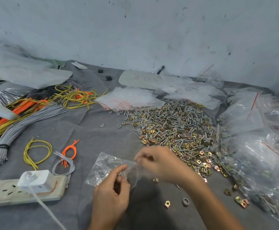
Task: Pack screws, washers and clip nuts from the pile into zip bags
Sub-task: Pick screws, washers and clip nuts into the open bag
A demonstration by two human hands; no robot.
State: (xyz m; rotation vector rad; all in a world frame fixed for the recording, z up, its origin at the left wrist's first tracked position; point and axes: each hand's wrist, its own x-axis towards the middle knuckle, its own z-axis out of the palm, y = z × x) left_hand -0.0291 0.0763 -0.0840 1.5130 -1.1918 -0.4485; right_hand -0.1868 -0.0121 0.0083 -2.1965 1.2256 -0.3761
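— Where is the bag point(103, 166) seen?
— At 6 o'clock in view, over the grey cloth point(94, 135). Its mouth is turned toward 3 o'clock and is held apart by both hands.
— How are the hands set?
— The left hand point(112, 191) is clamped on the near lip, which is pinched between thumb and curled fingers. The far lip is pinched by the right hand point(160, 165), which is blurred. Small parts can be made out inside the bag.
— And the pile point(177, 130)?
— It is spread at 2 o'clock from the bag: screws, grey washers and brass clip nuts mixed. One clip nut point(167, 204) and one washer point(185, 202) are left loose at 5 o'clock.
— What else is laid out?
— Empty bags point(128, 98) at 12, filled bags point(259, 146) at 3, wires point(27, 120) at 10, a power strip point(2, 190) at 8.
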